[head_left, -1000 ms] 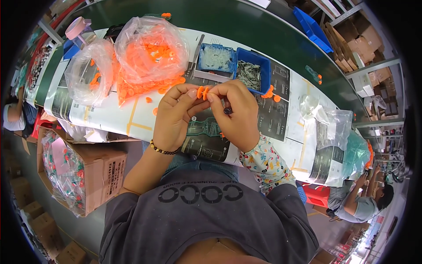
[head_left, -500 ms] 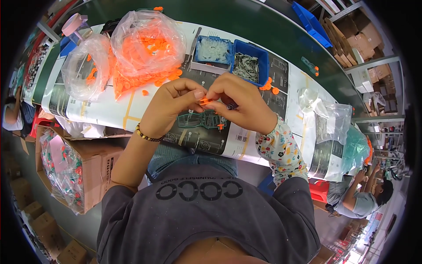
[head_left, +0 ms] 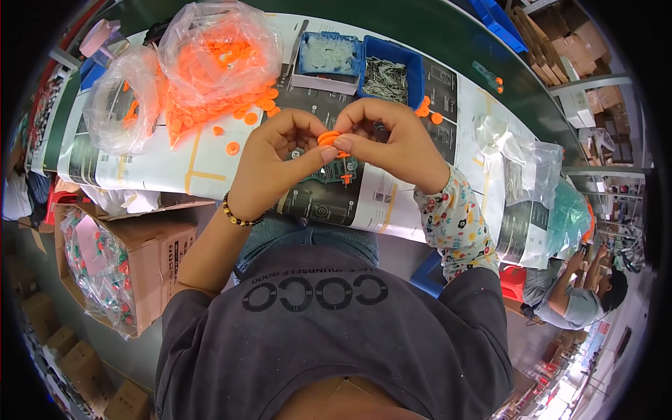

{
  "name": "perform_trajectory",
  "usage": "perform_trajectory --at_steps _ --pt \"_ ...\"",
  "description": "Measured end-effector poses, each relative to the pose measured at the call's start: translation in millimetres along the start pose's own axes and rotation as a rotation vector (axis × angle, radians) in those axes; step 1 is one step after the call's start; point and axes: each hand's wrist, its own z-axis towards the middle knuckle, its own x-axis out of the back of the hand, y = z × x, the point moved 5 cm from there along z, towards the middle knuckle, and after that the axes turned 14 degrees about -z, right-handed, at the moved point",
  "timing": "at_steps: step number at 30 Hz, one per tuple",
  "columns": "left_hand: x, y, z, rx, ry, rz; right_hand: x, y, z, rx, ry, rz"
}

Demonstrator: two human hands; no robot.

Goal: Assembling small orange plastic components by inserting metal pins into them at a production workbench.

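Note:
My left hand (head_left: 280,157) and my right hand (head_left: 392,143) meet over the table, both closed. Thumbs and forefingers of the two pinch a round orange plastic piece (head_left: 328,138) that looks like discs stacked together. The other fingers are curled, and what lies inside them is hidden. Just below, on the dark printed sheet, lies a green translucent plastic part (head_left: 322,172), partly covered by my hands. A small orange fitting (head_left: 346,179) sits at its right end. Beyond my right hand stands a blue bin (head_left: 418,66) of metal pins.
Left of the bin, a blue tray (head_left: 327,71) holds a whitish paste. A large clear bag (head_left: 210,17) of orange discs stands at the back left, loose discs (head_left: 232,148) beside it. Clear bags (head_left: 528,171) lie right. A cardboard box (head_left: 164,273) is at lower left; a person (head_left: 577,301) sits right.
The orange piece has turned between my fingers and shows more of its round face. My hands have come up slightly, and the whole view has shifted a little.

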Motion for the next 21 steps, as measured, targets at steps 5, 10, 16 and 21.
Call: perform_trajectory --at_steps 5,10,16,21 --pt "-2 -24 -4 -0.055 -0.046 0.268 -8 36 2 -0.094 -0.102 -0.049" --pt "-7 -44 -8 -0.191 -0.114 0.933 -32 38 4 0.228 -0.108 -0.85" --pt "-4 -50 -7 -0.194 -0.145 1.03 -48 38 8 0.222 -0.221 -1.088" --pt "-3 -48 -6 -0.255 -0.152 1.043 -27 34 4 0.201 -0.099 -0.763"
